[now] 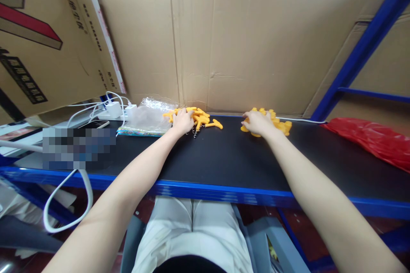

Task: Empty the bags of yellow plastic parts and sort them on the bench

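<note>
My left hand reaches onto a heap of yellow-handled corkscrews. Thin metal spirals stick out from the near side of this heap. Its fingers are apart over the pieces, with the tips partly hidden among them. One loose yellow handle piece lies just right of the heap. Farther right, my right hand rests with spread fingers over a second pile, of chunky yellow pieces. Their exact shape is hard to make out, and the palm covers some of them. Neither hand is visibly lifting anything.
A clear plastic bag lies left of my left hand. Beyond it are white chargers with cables and a phone. A red plastic bag sits at the right. Cardboard walls the back of the black, blue-edged tabletop.
</note>
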Tool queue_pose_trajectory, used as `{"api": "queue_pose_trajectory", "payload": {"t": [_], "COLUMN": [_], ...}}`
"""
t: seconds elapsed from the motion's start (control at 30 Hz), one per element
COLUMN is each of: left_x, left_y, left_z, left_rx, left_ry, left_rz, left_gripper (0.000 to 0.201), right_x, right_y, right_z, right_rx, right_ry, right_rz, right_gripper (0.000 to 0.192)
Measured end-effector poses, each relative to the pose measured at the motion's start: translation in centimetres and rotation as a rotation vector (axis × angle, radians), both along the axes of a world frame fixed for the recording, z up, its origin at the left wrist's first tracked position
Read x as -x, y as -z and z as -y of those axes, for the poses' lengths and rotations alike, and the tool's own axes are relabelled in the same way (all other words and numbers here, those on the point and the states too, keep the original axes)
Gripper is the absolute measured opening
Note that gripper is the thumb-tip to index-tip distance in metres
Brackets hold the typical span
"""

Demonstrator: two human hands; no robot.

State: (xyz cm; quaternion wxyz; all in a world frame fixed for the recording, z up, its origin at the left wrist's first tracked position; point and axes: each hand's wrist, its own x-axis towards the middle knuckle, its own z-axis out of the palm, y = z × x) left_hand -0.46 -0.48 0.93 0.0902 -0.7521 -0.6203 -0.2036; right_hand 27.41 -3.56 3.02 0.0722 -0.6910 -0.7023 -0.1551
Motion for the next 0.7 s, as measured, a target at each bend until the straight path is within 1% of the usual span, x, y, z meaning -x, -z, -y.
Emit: {"api": "queue_pose_trajectory", "payload": {"t": [0.37,0.7], "left_x": [-0.04,0.25], "left_y": [-0.08,-0.44], "left_z": [-0.37,0.01], "left_rx": [-0.034,-0.078], "left_ry": [0.039,0.054], "left_rz": [0.021,0.063], "left_gripper": [0.044,0.041], "right_x": [0.14,0.05], "right_y": [0.05,0.16], "right_z": [0.06,-0.02], "right_rx": [-0.008,-0.016], "right_ry": [-0.007,-0.023], "right_rz": [-0.001,0.013], "right_gripper": [0.032,0.033]}}
